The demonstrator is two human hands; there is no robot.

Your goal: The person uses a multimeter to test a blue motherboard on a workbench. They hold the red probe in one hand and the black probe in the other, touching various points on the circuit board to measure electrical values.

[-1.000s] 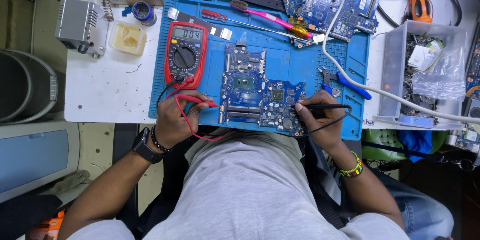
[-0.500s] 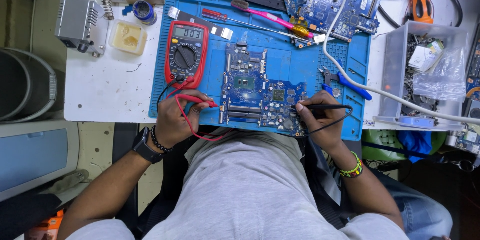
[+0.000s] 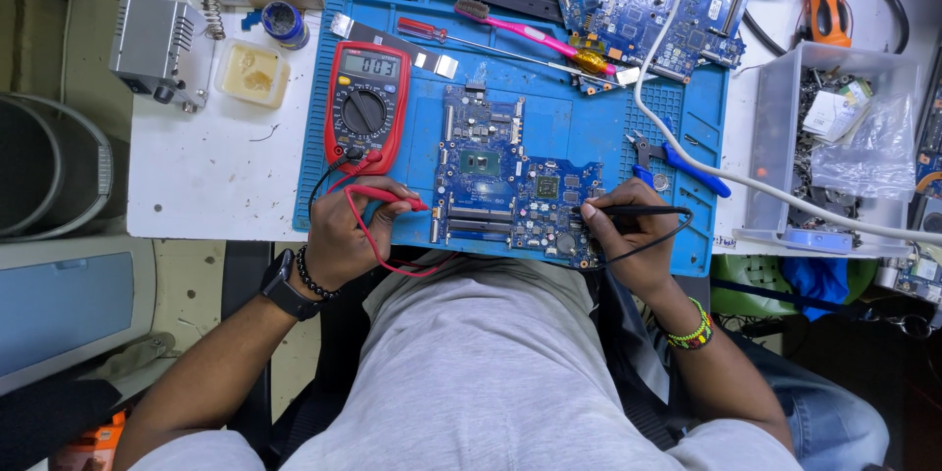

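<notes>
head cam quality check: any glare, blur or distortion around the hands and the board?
Head view: even overhead light, soft shadows only; left hand with the red probe and right hand with the black probe are sharp on the blue circuit board; mild sheen on the clear plastic bag; wide-angle bending at the frame edges; multimeter display free of glare.

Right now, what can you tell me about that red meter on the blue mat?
The red multimeter lies flat at the left end of the blue mat. It looks plastic, with a small grey display lit with digits on top and a round black dial below. Red and black leads plug into its lower edge and run toward the left hand.
</notes>
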